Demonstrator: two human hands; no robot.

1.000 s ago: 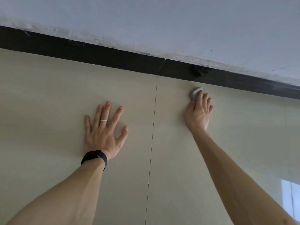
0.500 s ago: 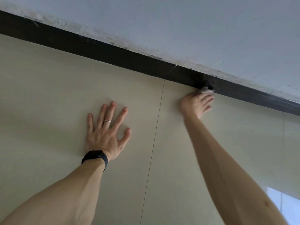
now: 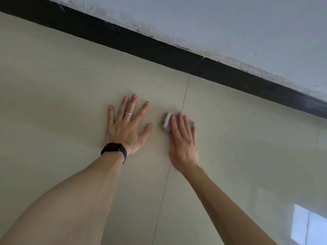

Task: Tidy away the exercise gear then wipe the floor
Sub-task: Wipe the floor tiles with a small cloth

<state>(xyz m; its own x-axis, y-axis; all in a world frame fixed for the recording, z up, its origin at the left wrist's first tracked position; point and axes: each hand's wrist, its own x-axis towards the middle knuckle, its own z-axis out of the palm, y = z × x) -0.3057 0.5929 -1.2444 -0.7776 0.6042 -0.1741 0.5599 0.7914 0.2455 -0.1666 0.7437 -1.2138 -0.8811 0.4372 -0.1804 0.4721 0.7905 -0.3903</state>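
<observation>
My left hand [image 3: 128, 125] lies flat on the beige tiled floor [image 3: 70, 89], fingers spread, a ring on one finger and a black band on the wrist. Just to its right, my right hand [image 3: 183, 138] presses a small whitish cloth [image 3: 166, 121] against the floor with straight fingers, right on the tile joint [image 3: 184, 99]. The cloth sticks out past the fingertips on the left and a bit on the right; most of it is hidden under the hand. No exercise gear is in view.
A black skirting strip [image 3: 159, 52] runs diagonally across the top, with a white wall [image 3: 230, 20] behind it. A bright window reflection [image 3: 307, 227] shines on the floor at the lower right.
My right hand has drawn the cloth back from the skirting toward me and leftward, close beside my left hand. The left hand stays planted on the floor.
</observation>
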